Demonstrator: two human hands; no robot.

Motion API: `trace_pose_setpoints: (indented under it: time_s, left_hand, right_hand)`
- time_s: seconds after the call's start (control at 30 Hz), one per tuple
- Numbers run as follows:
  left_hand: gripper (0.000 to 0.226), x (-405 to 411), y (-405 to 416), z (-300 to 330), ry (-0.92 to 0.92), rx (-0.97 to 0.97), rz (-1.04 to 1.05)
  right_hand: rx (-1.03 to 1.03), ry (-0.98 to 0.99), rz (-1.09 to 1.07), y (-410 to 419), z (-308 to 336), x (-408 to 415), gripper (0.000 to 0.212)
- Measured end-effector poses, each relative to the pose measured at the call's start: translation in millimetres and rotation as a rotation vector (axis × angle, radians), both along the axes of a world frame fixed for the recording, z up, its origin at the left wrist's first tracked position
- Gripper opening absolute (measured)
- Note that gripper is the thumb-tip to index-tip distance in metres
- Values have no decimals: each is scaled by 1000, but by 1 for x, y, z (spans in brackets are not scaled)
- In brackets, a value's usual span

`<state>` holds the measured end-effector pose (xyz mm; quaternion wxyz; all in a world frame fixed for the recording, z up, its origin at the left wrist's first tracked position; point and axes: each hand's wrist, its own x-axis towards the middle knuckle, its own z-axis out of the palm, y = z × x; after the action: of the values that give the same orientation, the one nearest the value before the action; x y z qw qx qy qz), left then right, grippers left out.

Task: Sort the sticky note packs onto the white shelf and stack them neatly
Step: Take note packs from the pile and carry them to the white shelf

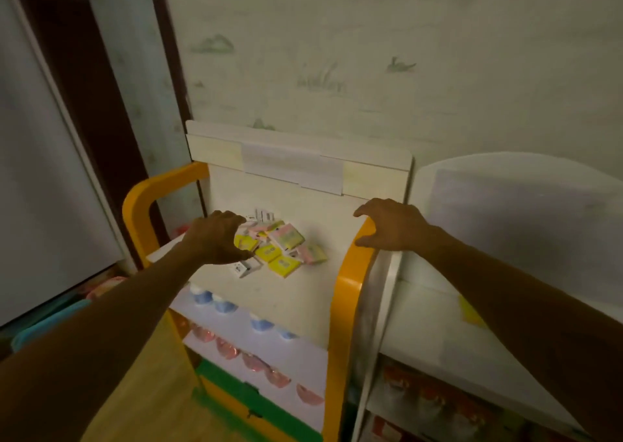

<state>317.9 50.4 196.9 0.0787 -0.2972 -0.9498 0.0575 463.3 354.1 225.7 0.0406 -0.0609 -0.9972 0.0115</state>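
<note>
Loose pile of small square sticky note packs (279,244), yellow, pink and white, wrapped: lies jumbled on the flat top of the white shelf (303,293) with orange rounded side rails (349,283), toward the rear left. Left hand (215,236): palm down over the pile's left edge, fingers loosely curled and spread, tips just beside the nearest packs; whether it touches them cannot be told. Right hand (391,224): well apart from the pile, above the right rail, fingers spread and bent, holding nothing. Pale painted wall (371,53) behind.
</note>
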Motion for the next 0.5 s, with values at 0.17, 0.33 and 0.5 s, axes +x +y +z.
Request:
trace_pose_setpoints:
  time_s: [0.17, 0.33, 0.5]
  left_hand:
    - [88, -40, -34, -16, -27, -12, 75]
    - [88, -91, -56, -25, -60, 13, 122]
    - [83, -147, -64, -27, -83, 14, 150]
  right_hand:
    - [43, -23, 57, -39, -6, -65, 69]
    - [34, -41, 105, -62, -21, -134, 69]
    - [-13, -52, 141, -70, -35, -199, 67]
